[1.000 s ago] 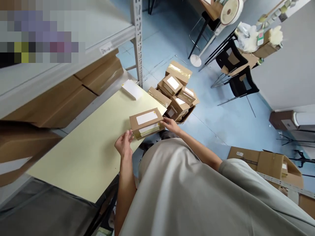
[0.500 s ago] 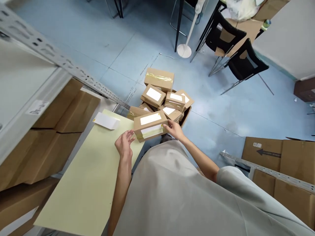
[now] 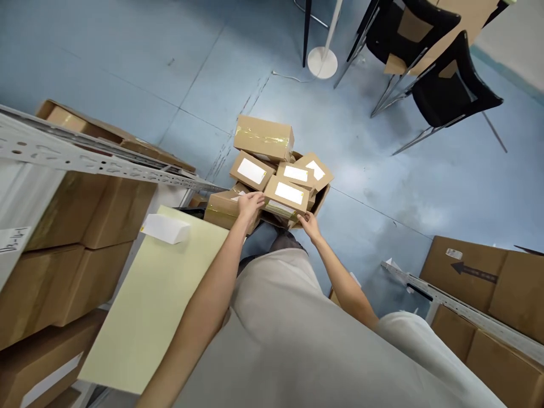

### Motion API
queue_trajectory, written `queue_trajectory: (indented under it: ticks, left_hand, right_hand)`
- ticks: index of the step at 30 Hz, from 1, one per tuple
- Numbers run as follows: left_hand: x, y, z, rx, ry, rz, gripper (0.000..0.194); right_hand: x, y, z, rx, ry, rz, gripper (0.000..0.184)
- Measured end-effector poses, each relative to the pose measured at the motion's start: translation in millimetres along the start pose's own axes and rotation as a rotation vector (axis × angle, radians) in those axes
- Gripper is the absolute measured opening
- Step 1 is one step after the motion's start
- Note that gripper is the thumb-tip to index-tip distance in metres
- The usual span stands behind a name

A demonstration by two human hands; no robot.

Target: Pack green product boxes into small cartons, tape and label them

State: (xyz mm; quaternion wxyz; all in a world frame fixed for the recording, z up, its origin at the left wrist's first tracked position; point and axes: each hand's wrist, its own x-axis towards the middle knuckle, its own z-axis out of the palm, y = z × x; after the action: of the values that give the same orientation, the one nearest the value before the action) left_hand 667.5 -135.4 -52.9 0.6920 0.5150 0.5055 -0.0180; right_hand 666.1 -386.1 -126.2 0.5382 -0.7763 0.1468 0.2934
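Observation:
Between my two hands is a small brown cardboard box (image 3: 272, 197) with white labels on its top and front side. The fingers of my left hand (image 3: 250, 205) press on its left end, and my right hand (image 3: 310, 225) grips its lower right corner. It sits over a pile of similar boxes in a large open carton (image 3: 322, 203). Around it lie a labelled box (image 3: 251, 170) to the left, another labelled box (image 3: 315, 169) behind, and a taped box (image 3: 263, 137) at the far side. How far it rests on the pile, I cannot tell.
A pale yellow board (image 3: 170, 283) at my left carries a stack of white labels (image 3: 165, 228). Metal shelving (image 3: 106, 164) with large cartons (image 3: 97, 272) stands beyond it. At right are more cartons (image 3: 463, 272); black chairs (image 3: 454, 85) and a white stand base (image 3: 322, 62) are farther off.
Both hands have carried the box forward from beside the board's edge to over the pile in the carton. The view has shifted with my head.

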Motion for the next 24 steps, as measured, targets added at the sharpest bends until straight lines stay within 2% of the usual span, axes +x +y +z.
queue_trajectory:
  ticks: [4, 8, 12, 16, 20, 24]
  left_hand:
    - [6.7, -14.4, 13.7, -0.002, -0.021, -0.092, 0.009]
    - [-12.5, -17.9, -0.5, -0.05, -0.036, -0.107, 0.023]
    - [-46.9, -9.2, -34.4, -0.165, -0.044, -0.049, 0.038]
    - [-83.6, -1.7, -72.4, -0.265, -0.013, 0.034, 0.047]
    - [-118.2, -3.7, -106.6, -0.337, 0.071, 0.09, 0.052]
    - [-155.8, -19.4, -142.4, -0.422, 0.153, 0.155, 0.055]
  right_hand:
    - [27.4, 7.1, 18.1, -0.07, -0.004, 0.074, 0.04]
    - [36.9, 5.7, 25.5, -0.173, -0.011, 0.087, 0.042]
    - [34.0, -5.2, 18.3, -0.301, 0.0, 0.025, 0.058]
    - [31.6, -23.2, 19.7, -0.417, -0.131, -0.187, 0.059]
    - [24.5, -42.6, 41.6, -0.456, -0.303, -0.324, 0.059]
    - [-2.1, -63.4, 74.3, -0.478, -0.479, -0.427, 0.066]
